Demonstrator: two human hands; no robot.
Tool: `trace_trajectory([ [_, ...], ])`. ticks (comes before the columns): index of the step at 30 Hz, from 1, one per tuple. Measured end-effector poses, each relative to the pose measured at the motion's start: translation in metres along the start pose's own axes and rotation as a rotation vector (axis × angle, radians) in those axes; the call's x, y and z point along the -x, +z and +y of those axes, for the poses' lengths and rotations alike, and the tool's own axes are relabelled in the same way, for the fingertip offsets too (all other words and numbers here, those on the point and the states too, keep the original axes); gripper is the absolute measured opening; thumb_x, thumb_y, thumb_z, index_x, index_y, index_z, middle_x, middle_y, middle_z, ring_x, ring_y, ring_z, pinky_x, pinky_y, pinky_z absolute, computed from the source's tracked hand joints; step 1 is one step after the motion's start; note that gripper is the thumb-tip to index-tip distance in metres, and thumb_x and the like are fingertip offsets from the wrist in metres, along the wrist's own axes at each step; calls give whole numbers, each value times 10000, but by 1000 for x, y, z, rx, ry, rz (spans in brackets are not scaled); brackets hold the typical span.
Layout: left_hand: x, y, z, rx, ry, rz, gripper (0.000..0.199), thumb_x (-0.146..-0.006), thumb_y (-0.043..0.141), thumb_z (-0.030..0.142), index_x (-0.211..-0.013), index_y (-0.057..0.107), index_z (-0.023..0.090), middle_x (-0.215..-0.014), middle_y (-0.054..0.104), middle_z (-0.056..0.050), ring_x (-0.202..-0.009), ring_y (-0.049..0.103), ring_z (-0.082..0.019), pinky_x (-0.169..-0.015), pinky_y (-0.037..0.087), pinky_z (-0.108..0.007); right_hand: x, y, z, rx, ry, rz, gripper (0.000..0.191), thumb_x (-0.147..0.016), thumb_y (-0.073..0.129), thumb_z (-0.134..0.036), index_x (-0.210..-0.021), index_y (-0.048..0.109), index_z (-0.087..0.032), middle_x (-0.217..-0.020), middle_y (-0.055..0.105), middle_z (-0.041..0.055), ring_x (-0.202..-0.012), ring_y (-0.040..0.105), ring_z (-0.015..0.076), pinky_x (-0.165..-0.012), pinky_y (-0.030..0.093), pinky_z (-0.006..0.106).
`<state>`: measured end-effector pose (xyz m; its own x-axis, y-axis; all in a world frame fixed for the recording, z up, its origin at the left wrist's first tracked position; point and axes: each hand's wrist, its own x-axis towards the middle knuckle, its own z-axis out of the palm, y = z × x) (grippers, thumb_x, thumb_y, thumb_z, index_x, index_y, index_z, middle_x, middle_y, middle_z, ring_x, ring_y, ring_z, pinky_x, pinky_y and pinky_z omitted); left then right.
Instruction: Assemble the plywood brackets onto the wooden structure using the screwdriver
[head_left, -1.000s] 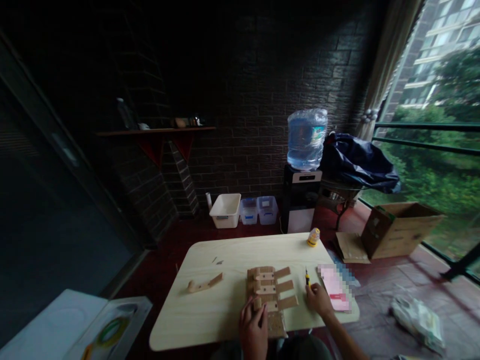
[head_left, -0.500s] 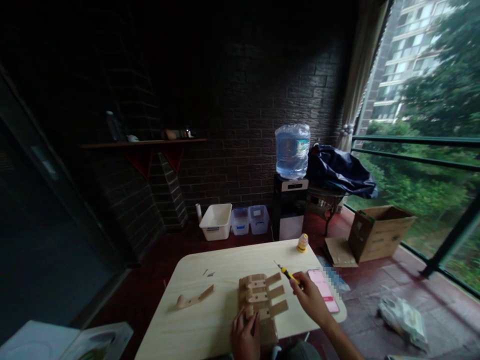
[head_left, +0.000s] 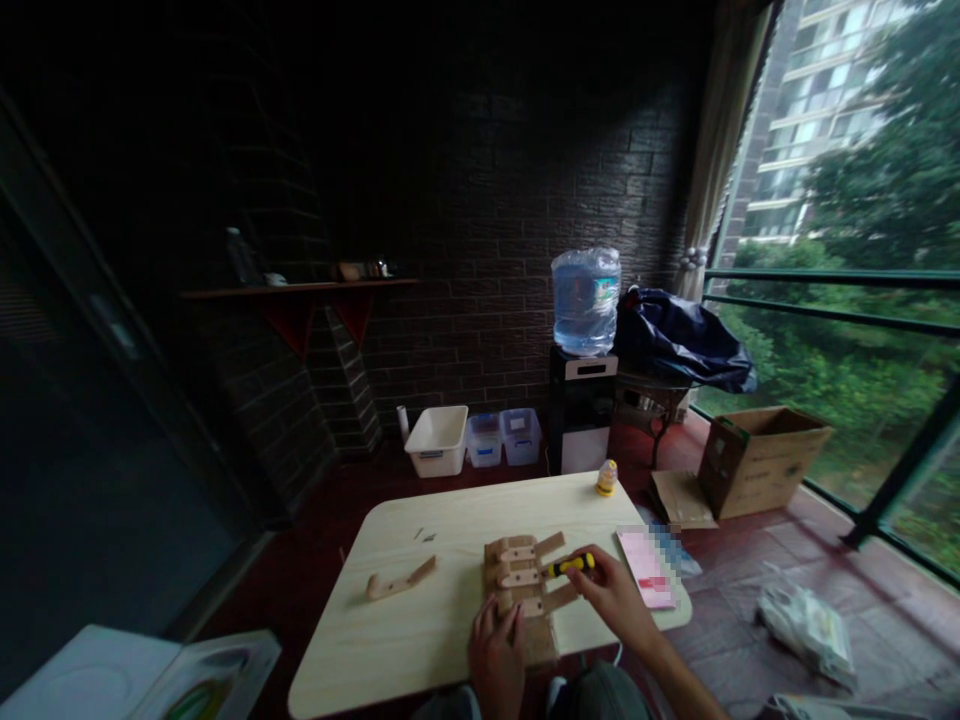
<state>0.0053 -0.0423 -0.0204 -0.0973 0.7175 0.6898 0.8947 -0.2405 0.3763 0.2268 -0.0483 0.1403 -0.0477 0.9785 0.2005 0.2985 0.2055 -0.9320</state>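
Note:
A yellow-and-black screwdriver (head_left: 570, 566) is in my right hand (head_left: 611, 592), which is closed around its handle. It points left, its tip end close to the middle one of the wooden hooks (head_left: 519, 578) on a brown wooden board (head_left: 541, 650). These hooks have dark screw holes or screw heads, and their arms stick out to the right. My left hand (head_left: 496, 650) grips the nearest hook at the board's left side, its fingertips bent over the wood. One loose wooden hook (head_left: 401, 580) lies left of the board.
Small dark screws or pins (head_left: 426, 536) lie on the pale table (head_left: 345, 640). A small yellow-based clear bottle (head_left: 607, 480) stands at the table's far right corner, and a pink-screened phone (head_left: 645, 568) lies at the right edge. A white open box (head_left: 217, 680) is at lower left.
My right hand has lowered the screwdriver from above the far right of the board to the middle hook, turning it closer to level. The left hand stays on the nearest hook.

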Motion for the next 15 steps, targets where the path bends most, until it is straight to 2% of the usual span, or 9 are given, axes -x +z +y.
trace_trajectory([
  [6, 1, 3, 2, -7, -13, -27, 313, -975, 514, 366, -996, 820, 306, -1170, 731, -92, -1094, 660, -261, -911, 581, -427, 7, 10, -6, 40, -99, -8, 328, -949, 561, -528, -990, 633, -212, -968, 696, 71, -899, 662, 220, -754, 531, 301],
  [10, 3, 5, 3, 6, -52, -36, 312, -977, 513, 365, -990, 818, 297, -1176, 724, -95, -1126, 648, -265, -940, 565, -441, 4, 25, 5, 24, -111, -73, 278, -1019, 444, -466, -1093, 546, -217, -974, 700, 78, -881, 678, 209, -759, 542, 313],
  [12, 4, 5, 5, 17, -67, -46, 300, -974, 523, 354, -976, 815, 289, -1199, 715, -91, -1135, 641, -259, -958, 552, -437, -3, 35, 15, 90, -108, -132, 265, -1025, 421, -394, -1188, 514, -207, -975, 711, 77, -867, 679, 205, -763, 539, 321],
  [15, 4, 3, 8, 31, -70, -56, 288, -976, 531, 340, -967, 811, 272, -1205, 707, -95, -1143, 630, -252, -986, 532, -426, -19, 56, 28, 331, -55, -224, 255, -979, 463, -280, -1195, 550, -177, -1022, 732, 112, -924, 691, 219, -800, 528, 324],
])
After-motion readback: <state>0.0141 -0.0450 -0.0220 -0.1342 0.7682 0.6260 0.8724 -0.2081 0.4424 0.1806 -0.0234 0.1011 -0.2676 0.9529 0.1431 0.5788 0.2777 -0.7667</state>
